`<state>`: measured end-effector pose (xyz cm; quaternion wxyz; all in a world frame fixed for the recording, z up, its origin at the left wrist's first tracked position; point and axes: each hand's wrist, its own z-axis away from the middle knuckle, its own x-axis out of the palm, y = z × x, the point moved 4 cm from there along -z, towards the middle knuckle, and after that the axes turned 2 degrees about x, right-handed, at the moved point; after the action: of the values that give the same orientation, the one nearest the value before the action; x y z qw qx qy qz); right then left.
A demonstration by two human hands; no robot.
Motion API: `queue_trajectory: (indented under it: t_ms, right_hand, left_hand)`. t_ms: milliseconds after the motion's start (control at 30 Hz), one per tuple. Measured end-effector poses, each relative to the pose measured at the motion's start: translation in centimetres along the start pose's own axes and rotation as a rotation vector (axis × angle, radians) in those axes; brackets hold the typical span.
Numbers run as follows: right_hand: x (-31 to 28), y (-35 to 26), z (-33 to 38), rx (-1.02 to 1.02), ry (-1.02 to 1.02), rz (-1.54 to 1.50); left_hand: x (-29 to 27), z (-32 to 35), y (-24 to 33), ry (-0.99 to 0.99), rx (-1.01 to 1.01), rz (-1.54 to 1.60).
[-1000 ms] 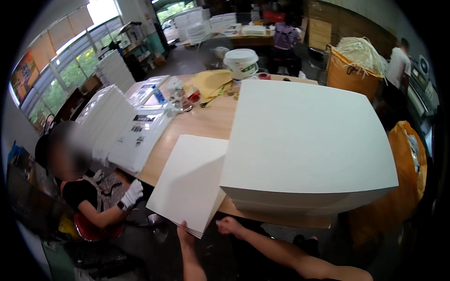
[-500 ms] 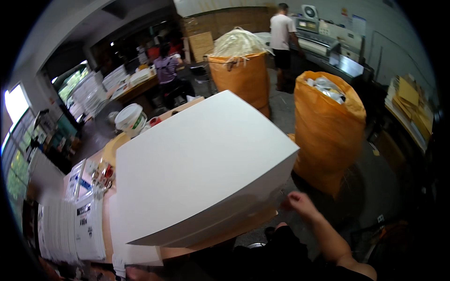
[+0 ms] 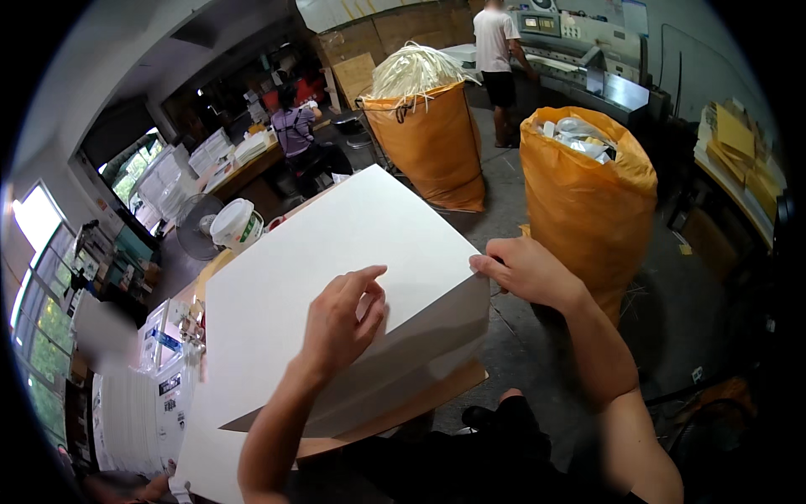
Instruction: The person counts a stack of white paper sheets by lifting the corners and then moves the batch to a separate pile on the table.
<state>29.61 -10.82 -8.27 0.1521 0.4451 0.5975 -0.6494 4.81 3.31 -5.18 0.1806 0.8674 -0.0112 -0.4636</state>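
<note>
A tall stack of large white paper sheets (image 3: 294, 277) stands on the table in front of me. My left hand (image 3: 342, 319) hovers over the near part of its top, fingers loosely bent and apart, with nothing in them. At the stack's right corner, my right hand (image 3: 529, 270) is closed, thumb on top, pinching the corner of the paper. How many sheets lie between those fingers cannot be made out. Below the stack a brown board (image 3: 445, 393) sticks out along the near side.
Two big orange sacks stand beyond the stack, one with paper strips (image 3: 420, 71), the other with plastic scraps (image 3: 579, 139). Wrapped white bundles (image 3: 138, 412) lie at left, near a white bucket (image 3: 237, 225). One person (image 3: 497, 50) stands by a machine; another (image 3: 295, 130) sits farther left.
My left hand has come up from the lower edge to above the stack. My right hand has moved up from beside the stack to its right corner and closed there.
</note>
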Motion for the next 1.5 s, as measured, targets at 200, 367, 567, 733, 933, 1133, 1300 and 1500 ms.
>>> queue_trajectory:
  t_ms: [200,367,567,733,933,1133,1300,1500]
  right_hand:
    - [-1.5,-5.8,-1.6,-0.049,0.189,-0.131]
    - [2.7,-3.7,-3.9,-0.108,0.224,-1.199]
    - [3.0,-3.3,-4.1,-0.076,0.093,-1.339]
    - [2.2,-3.2,-4.1,-0.132,0.043,-1.231]
    - [1.9,-3.8,-3.9,-0.193,0.236,-0.904]
    - [1.9,-2.7,-4.2,-0.107,0.053,-1.218]
    - [2.1,-3.9,-4.3,-0.14,0.292,-0.733]
    - [1.9,-3.7,-4.6,-0.051,0.0,-1.308]
  left_hand:
    - [0.8,1.4,-1.9,0.066,-0.213,0.259]
    - [-0.1,0.6,0.0,0.043,0.035,0.244]
    - [0.1,1.0,-0.7,0.016,-0.032,0.278]
    - [0.2,1.3,-1.8,-0.034,-0.121,0.355]
    - [0.6,1.2,-1.2,0.014,-0.271,0.56]
    - [0.7,1.4,-2.0,-0.028,-0.219,0.519]
    - [0.1,1.5,-0.9,0.141,-0.186,0.384]
    - [0.0,0.5,1.0,0.029,0.001,0.243]
